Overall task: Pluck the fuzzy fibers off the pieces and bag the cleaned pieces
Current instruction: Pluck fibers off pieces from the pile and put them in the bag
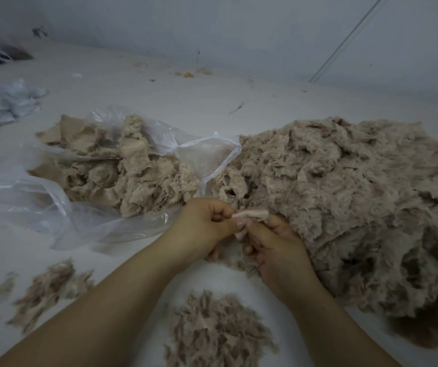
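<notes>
Both forearms reach in from the near edge of the white surface (138, 83) and meet near its middle. The left hand (207, 226) lies knuckles-up with its fingers curled, pinching the left end of a small pale piece (252, 215). The right hand (273, 250) sits just beside and slightly nearer, its fingers curled under, gripping the same piece from below and at its right end. The piece stretches between the two hands, lifted just above the surface, with a bit of it hanging down between the thumbs.

Touching the right hand on its far side is a large heap of fuzzy pieces (358, 197), which spreads to the right edge of the view. Just beyond the left hand lies an open clear plastic bag (54, 207) on its side, holding a mound of beige pieces (133, 170). Near the front edge, between the forearms, sits a small pile of plucked fibers (215, 332); more tufts (46, 287) lie scattered toward the near left corner. Crumpled pale plastic (3, 102) rests at the far left.
</notes>
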A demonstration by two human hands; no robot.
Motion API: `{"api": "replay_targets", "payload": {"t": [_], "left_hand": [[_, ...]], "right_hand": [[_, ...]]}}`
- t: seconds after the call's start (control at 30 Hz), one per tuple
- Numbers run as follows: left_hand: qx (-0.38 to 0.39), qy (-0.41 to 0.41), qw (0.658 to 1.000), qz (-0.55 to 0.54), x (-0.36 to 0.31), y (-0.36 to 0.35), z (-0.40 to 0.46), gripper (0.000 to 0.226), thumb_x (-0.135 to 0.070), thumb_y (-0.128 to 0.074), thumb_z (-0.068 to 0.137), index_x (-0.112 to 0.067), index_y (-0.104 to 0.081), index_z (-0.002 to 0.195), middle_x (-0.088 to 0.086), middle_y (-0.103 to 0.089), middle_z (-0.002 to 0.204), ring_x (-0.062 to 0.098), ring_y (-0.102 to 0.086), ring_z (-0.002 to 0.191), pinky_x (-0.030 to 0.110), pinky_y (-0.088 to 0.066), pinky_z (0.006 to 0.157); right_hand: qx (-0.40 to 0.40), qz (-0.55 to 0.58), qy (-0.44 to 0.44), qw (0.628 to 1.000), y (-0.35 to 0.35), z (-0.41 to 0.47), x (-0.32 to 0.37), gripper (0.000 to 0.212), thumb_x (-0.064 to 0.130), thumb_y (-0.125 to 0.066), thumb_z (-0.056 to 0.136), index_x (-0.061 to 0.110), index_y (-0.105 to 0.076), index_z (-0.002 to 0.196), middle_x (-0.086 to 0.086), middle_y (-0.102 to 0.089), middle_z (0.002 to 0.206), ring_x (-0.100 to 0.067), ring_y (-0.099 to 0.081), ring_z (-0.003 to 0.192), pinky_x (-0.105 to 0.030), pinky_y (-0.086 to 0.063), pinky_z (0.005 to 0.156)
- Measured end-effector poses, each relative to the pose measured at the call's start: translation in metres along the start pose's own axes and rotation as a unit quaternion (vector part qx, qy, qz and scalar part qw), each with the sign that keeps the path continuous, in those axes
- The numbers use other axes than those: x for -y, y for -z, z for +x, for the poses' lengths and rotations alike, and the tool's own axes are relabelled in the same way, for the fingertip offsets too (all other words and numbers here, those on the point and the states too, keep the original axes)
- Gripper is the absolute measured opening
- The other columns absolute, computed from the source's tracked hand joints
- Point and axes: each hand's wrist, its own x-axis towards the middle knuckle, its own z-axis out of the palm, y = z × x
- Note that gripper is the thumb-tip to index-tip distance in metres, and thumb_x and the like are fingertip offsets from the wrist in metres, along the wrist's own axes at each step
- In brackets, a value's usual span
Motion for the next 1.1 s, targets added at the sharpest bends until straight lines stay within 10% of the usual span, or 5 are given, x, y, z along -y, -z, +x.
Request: {"api": "replay_targets", "payload": {"t": [0.33, 0.73, 0.9, 1.1], "left_hand": [[-0.062, 0.001, 0.983, -0.172, 0.006, 0.002, 0.005, 0.014, -0.004, -0.060, 0.092, -0.009, -0.066, 0.079, 0.015, -0.059, 0.062, 0.015, -0.043, 0.034, 0.018, -0.029, 0.034], [0.036, 0.015, 0.993, -0.109, 0.002, -0.006, 0.002, 0.016, -0.021, -0.070, 0.089, -0.010, -0.068, 0.100, 0.023, -0.067, 0.070, 0.024, -0.058, 0.043, 0.023, -0.042, 0.037], [0.046, -0.007, 0.998, -0.044, 0.004, -0.001, 0.000, 0.012, -0.003, -0.069, 0.087, 0.007, -0.068, 0.094, 0.028, -0.069, 0.073, 0.030, -0.062, 0.051, 0.038, -0.050, 0.057], [0.062, 0.012, 0.997, 0.042, -0.003, 0.011, -0.004, 0.008, 0.007, -0.069, 0.084, 0.013, -0.063, 0.084, 0.019, -0.067, 0.062, 0.025, -0.063, 0.044, 0.029, -0.051, 0.040]], "right_hand": [[-0.007, -0.012, 0.007, 1.000, -0.001, 0.002, -0.001, 0.020, 0.039, -0.071, 0.075, 0.019, -0.076, 0.076, 0.010, -0.054, 0.053, -0.002, -0.046, 0.049, -0.019, -0.044, 0.050], [0.010, -0.015, 0.017, 1.000, -0.001, 0.000, 0.001, 0.037, 0.037, -0.067, 0.082, 0.002, -0.071, 0.090, -0.013, -0.048, 0.066, -0.018, -0.044, 0.058, -0.032, -0.041, 0.056], [0.031, 0.036, 0.036, 0.998, -0.004, -0.001, 0.002, 0.030, 0.022, -0.061, 0.092, 0.011, -0.063, 0.064, -0.003, -0.049, 0.049, -0.015, -0.048, 0.046, -0.025, -0.044, 0.047], [-0.002, -0.014, 0.027, 1.000, 0.000, 0.000, -0.003, 0.023, 0.038, -0.072, 0.074, 0.015, -0.070, 0.074, -0.008, -0.058, 0.061, -0.014, -0.050, 0.053, -0.027, -0.045, 0.053]]}}
